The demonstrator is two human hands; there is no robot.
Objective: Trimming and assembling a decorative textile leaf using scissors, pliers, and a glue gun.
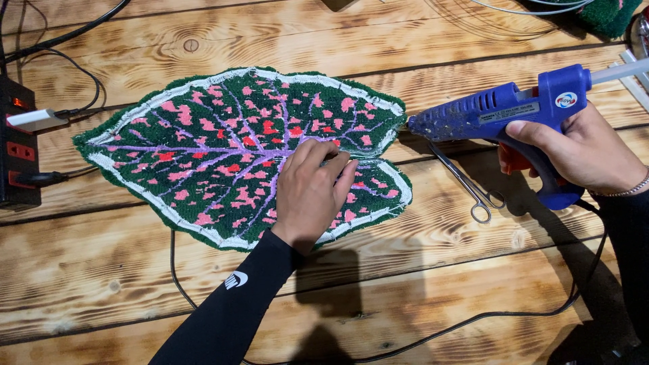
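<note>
Plainly, we see a leaf-shaped tufted rug (223, 152) lying flat on a scorched wooden table (419, 284), its backing side patterned in dark green, pink, red and purple veins, with a white border and a green fringe around the edge. Our left hand (312, 192) rests palm down on the rug near its notched end, fingers (318, 152) spread flat and pressing on the surface, gripping nothing. The black sleeve (230, 311) of that arm runs down to the bottom edge of the view.

Our right hand (581, 152) is closed around the handle of a blue glue gun (514, 111), with a finger at the red trigger. The gun is held level above the table, and its nozzle points at the right-hand tip of the rug, just beside the edge; we cannot tell whether it touches. A pale glue stick (618, 71) juts from the back of the gun. A thin bracelet (625, 191) sits on that wrist.

On the table under the gun lie slim metal scissors (470, 186), apart from the rug. A black cord (473, 318) trails over the planks below. At the left edge stands a black power strip (15, 149) holding a white plug (37, 119) and a black one lower down, with cables (81, 74) leading off. A green tufted piece (612, 13) shows in the top right corner.
</note>
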